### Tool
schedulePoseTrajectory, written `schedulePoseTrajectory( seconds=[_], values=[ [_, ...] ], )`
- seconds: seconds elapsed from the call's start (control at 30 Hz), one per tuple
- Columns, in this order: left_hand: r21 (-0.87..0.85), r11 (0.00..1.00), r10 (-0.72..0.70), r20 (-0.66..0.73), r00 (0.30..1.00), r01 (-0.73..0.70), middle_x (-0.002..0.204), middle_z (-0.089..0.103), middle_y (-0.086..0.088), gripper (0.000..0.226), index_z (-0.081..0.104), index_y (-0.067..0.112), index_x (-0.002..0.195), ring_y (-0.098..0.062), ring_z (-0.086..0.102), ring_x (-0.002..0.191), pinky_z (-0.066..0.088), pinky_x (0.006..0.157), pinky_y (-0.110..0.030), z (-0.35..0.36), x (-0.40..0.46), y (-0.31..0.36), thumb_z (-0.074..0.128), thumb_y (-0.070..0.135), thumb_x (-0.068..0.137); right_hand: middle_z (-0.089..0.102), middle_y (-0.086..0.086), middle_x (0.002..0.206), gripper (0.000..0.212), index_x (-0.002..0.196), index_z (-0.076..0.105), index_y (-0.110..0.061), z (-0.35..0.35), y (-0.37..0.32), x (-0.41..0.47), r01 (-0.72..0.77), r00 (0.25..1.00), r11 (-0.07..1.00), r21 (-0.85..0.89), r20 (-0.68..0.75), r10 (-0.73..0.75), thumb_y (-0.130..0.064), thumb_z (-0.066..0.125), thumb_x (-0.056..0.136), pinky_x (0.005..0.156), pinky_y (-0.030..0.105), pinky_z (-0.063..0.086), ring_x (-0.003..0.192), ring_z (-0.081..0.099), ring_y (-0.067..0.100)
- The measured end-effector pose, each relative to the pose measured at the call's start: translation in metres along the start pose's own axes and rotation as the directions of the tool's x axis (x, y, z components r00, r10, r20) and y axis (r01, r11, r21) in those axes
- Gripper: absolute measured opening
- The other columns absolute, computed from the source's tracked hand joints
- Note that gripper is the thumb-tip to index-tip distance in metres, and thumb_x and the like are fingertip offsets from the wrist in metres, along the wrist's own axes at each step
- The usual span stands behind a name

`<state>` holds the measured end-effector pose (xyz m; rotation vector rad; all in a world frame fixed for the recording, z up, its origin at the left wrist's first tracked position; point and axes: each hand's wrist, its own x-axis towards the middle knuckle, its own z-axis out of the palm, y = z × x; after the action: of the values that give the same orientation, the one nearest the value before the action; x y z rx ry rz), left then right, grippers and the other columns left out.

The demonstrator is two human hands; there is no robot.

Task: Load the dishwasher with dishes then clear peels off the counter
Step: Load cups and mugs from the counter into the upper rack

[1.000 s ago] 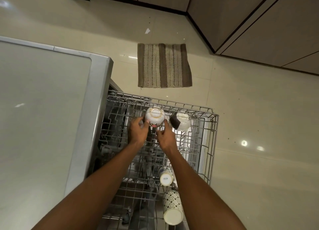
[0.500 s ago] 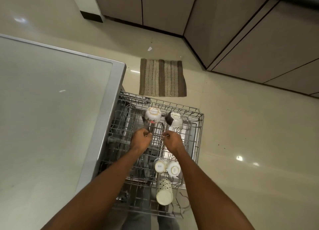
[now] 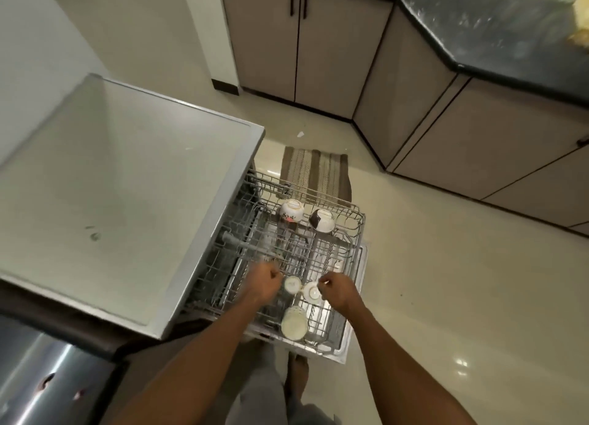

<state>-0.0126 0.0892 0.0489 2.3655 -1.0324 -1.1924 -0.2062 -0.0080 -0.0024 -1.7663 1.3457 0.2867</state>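
Note:
The dishwasher's wire rack (image 3: 359,230) is pulled out over the floor. At its far end sit two upturned bowls, a floral one (image 3: 291,211) and a dark-and-white one (image 3: 322,220). Two small white cups (image 3: 292,286) (image 3: 312,292) and a patterned mug (image 3: 294,324) lie at the near end. My left hand (image 3: 264,284) hovers left of the cups, fingers curled, holding nothing. My right hand (image 3: 339,289) is just right of them, also curled and empty. Yellow peels (image 3: 581,16) lie on the dark counter (image 3: 510,26) at the top right.
The grey dishwasher top (image 3: 111,201) fills the left. A striped mat (image 3: 315,172) lies on the floor beyond the rack. Beige cabinets (image 3: 318,48) line the back and right. My bare foot (image 3: 298,370) stands by the rack's near edge.
Both hands let go of the floral bowl and drew back along the rack to the near cups. The camera rose and tilted up, bringing the counter into sight.

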Motion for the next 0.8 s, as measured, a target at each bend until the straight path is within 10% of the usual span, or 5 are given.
schedulePoseTrajectory(
  seconds=[0.6, 0.8],
  values=[
    [0.072, 0.993, -0.079, -0.233, 0.969, 0.098, 0.076, 0.061, -0.008, 0.022, 0.055, 0.016, 0.073, -0.023, 0.06, 0.073, 0.052, 0.074, -0.043, -0.025, -0.177, -0.092, 0.048, 0.017, 0.094, 0.074, 0.014, 0.094, 0.022, 0.1, 0.074, -0.008, 0.028, -0.094, -0.098, 0.411, 0.912, 0.845, -0.343, 0.145, -0.384, -0.018, 0.054, 0.1, 0.081, 0.039, 0.058, 0.087, 0.069, 0.029],
    [-0.095, 0.969, -0.248, -0.416, 0.875, 0.23, 0.069, 0.063, 0.002, 0.03, 0.053, 0.018, 0.063, -0.015, 0.061, 0.061, 0.042, 0.056, -0.021, -0.049, -0.247, -0.157, 0.05, 0.017, 0.092, 0.073, 0.013, 0.094, 0.025, 0.099, 0.073, -0.009, 0.087, -0.165, -0.118, 0.58, 0.815, 0.715, -0.391, 0.284, -0.506, -0.024, 0.053, 0.101, 0.082, 0.041, 0.058, 0.088, 0.068, 0.03]
  ],
)
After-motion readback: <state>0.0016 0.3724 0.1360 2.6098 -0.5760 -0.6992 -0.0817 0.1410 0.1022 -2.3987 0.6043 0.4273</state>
